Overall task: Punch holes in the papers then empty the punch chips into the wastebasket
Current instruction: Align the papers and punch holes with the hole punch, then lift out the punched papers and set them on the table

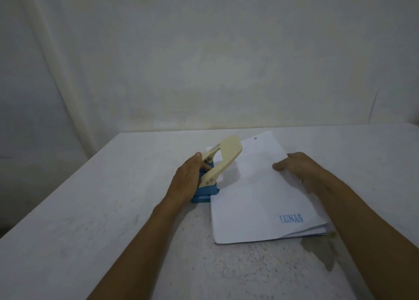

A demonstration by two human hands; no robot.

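Observation:
A hole punch [217, 166] with a blue base and a raised cream lever stands on the white table [90, 209]. My left hand [188, 179] wraps around the back and left side of its blue base. A stack of white papers [256, 195], stamped "LUNAS" in blue, lies to the right with its left edge pushed into the punch's slot. My right hand [299, 170] rests flat on the far right part of the stack, fingers spread. No wastebasket shows in the head view.
A pale wall [204, 61] rises just behind the table's far edge. The table's left edge runs diagonally at the left. A worn patch [322, 250] marks the tabletop beside the stack's near right corner.

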